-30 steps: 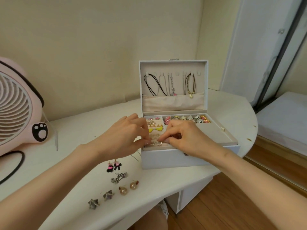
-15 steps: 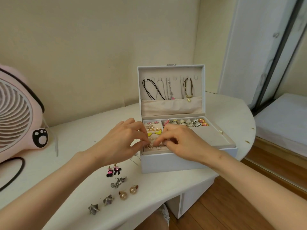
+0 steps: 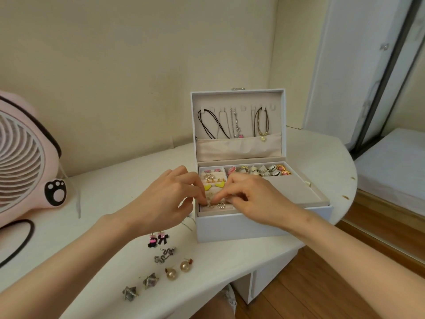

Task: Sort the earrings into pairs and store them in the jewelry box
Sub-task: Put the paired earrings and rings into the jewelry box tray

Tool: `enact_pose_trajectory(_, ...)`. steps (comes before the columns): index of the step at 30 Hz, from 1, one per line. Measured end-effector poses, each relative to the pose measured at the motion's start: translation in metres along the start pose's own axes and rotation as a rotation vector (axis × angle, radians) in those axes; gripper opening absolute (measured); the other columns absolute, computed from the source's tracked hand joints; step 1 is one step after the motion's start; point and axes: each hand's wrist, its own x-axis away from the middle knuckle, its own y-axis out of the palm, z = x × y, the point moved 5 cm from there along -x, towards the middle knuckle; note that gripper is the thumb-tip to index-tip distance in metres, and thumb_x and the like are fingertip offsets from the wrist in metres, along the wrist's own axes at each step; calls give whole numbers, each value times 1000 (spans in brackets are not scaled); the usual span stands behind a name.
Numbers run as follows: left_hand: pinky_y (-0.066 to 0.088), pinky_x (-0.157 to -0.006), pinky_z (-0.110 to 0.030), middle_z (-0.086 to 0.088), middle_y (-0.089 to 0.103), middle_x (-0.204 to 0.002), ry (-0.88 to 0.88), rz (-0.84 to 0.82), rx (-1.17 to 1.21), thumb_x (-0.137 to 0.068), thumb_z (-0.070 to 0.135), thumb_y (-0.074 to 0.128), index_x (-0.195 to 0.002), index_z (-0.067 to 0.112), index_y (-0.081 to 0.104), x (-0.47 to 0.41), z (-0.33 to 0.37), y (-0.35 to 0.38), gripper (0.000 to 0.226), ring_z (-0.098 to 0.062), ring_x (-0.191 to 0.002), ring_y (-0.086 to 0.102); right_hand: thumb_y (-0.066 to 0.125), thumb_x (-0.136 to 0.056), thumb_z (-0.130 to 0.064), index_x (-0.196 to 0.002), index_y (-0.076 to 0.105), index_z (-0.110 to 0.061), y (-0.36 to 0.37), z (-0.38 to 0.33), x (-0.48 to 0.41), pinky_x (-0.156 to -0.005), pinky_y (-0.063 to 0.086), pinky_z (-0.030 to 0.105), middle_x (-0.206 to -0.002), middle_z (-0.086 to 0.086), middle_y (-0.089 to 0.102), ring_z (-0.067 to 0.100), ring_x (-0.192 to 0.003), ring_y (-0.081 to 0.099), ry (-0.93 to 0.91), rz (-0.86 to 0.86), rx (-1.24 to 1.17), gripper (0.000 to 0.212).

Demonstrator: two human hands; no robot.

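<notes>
White jewelry box (image 3: 253, 226) on the table (image 3: 103, 199), lid upright, necklaces (image 3: 232, 123) hung inside it. Hands? (A)

Both over the front-left compartment, fingertips close together. Left hand (image 3: 165, 203): thumb and forefinger pinch the left one of the sparkly round earrings (image 3: 221, 205). Right hand (image 3: 255, 201): fingers curled, forefinger tip down between the two. Cannot tell if it grips anything. (B)

Location of that pair? (A)

Side by side in the nearest slot of the left column. Behind them, row by row: one pair mostly hidden by fingers, then yellow earrings (image 3: 219, 185), gold earrings (image 3: 221, 180), pink earrings (image 3: 207, 171). Rings (image 3: 259, 172) fill the back-right row. (B)

Unstored? (A)

Four pairs on the table, left of the box's front corner, lined toward the near edge: pink-and-black bow earrings (image 3: 162, 238), silver serpent-like earrings (image 3: 164, 255), pearl earrings (image 3: 171, 273), grey star earrings (image 3: 150, 280). (B)

Other items? (A)

Pink fan (image 3: 23, 162) at far left, black loop (image 3: 32, 231) lying before it. (B)
</notes>
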Motion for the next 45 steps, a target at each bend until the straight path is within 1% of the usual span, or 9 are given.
enact_pose_trajectory(10, 42, -78, -34, 17, 60, -101, 17, -46, -39, -75, 29, 24, -91, 27, 71, -2, 4, -2, 50, -4, -87, 39, 56, -88, -8, -92, 74, -33, 0, 1, 1, -72, 43, 29, -84, -9, 55, 9, -77, 52, 24, 4, -59, 31)
enact_pose_trajectory(15, 43, -79, -34, 19, 59, -99, -21, -9, -30, -75, 29, 23, -94, 32, 71, -4, -1, -6, 51, -4, -86, 41, 55, -87, -6, -91, 73, -36, -1, 1, 1, -70, 40, 25, -80, -14, 52, 5, -75, 49, 19, 3, -64, 35)
enact_pose_trajectory(22, 41, -72, -29, 16, 60, -97, 10, 28, -21, -73, 23, 24, -94, 31, 72, -3, 3, -5, 53, -2, -82, 36, 58, -85, -6, -91, 73, -36, -3, 2, 2, -74, 45, 33, -77, -21, 50, 6, -76, 50, 9, 58, -103, 34)
enact_pose_trajectory(26, 41, -69, -29, 14, 61, -98, 24, 37, -40, -74, 10, 34, -94, 30, 73, 1, 6, -2, 48, -5, -82, 37, 55, -88, -6, -95, 74, -35, -1, 0, 1, -74, 46, 33, -82, -15, 54, 6, -80, 51, 1, 27, -63, 35)
enact_pose_trajectory(32, 46, -73, -35, 12, 62, -101, 17, 1, -43, -72, 16, 26, -95, 27, 73, 3, 8, 1, 53, -7, -86, 39, 50, -87, -1, -98, 74, -33, 0, -1, 2, -78, 47, 38, -88, -6, 57, 12, -84, 53, 7, -16, -13, 41)
enact_pose_trajectory(35, 45, -71, -33, 12, 62, -99, 35, 23, -57, -71, 15, 27, -94, 28, 73, 1, 9, -2, 53, -6, -84, 38, 52, -87, 0, -97, 75, -29, -3, -3, 2, -74, 46, 29, -85, -6, 57, 10, -80, 54, 6, 22, -78, 38)
enact_pose_trajectory(38, 43, -73, -32, 14, 61, -100, -11, 48, -42, -73, 7, 37, -95, 28, 74, 0, 9, -4, 48, -2, -83, 35, 54, -86, 4, -93, 76, -22, -12, 3, 3, -65, 43, 22, -86, 3, 60, 14, -73, 54, 80, 128, -227, 34)
enact_pose_trajectory(40, 42, -75, -30, 15, 61, -101, -27, 60, -43, -73, 6, 39, -97, 27, 73, 1, 9, -5, 47, -1, -84, 34, 54, -84, 6, -88, 77, -20, -13, 3, 5, -58, 40, 18, -86, 5, 61, 12, -67, 53, 90, 142, -229, 35)
enact_pose_trajectory(45, 43, -75, -32, 15, 61, -100, -28, 99, -22, -74, 7, 37, -96, 26, 72, 3, 11, -10, 46, -3, -85, 37, 50, -84, 5, -90, 77, -15, -8, -2, 6, -65, 37, 10, -87, 3, 58, 2, -72, 48, 74, 68, -110, 34)
